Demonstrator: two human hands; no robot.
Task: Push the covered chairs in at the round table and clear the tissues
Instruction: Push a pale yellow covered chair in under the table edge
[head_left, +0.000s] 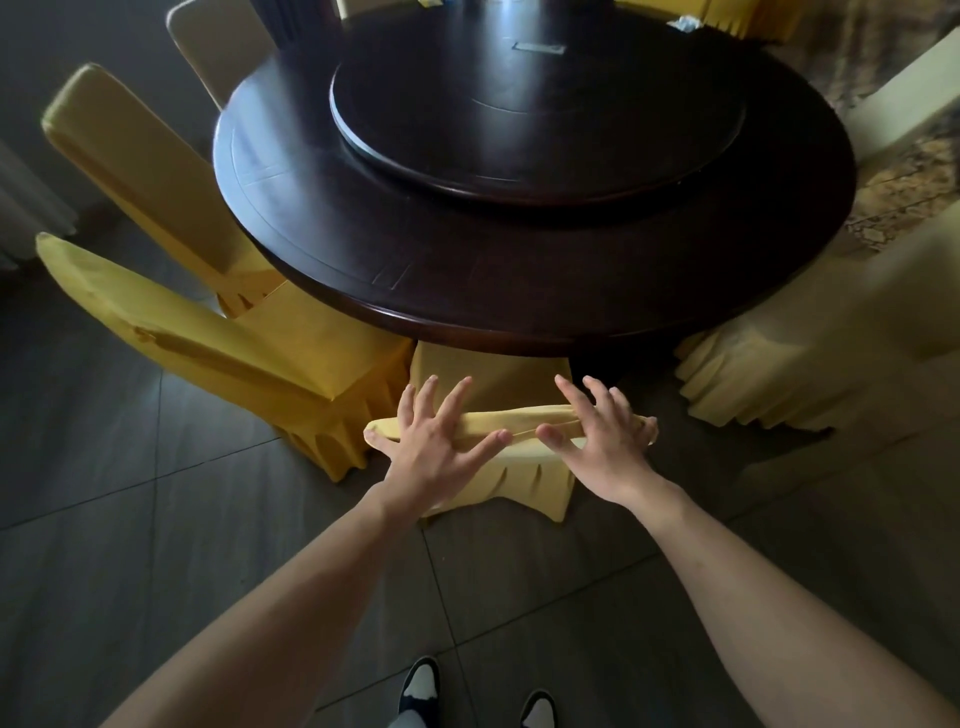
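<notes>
A yellow-covered chair (498, 379) stands right in front of me, its seat tucked partly under the dark round table (322, 249). My left hand (436, 441) lies on the left part of the chair's top edge with fingers spread and straight. My right hand (597, 441) lies on the right part of that edge, fingers also spread. A crumpled white tissue (688, 23) sits at the table's far right rim.
A dark turntable (535, 114) sits on the table's middle. Two yellow-covered chairs (208, 332) (150, 171) stand at the left, a pale-covered one (810, 353) at the right, more at the far side. Grey tiled floor lies around; my shoes (421, 686) are below.
</notes>
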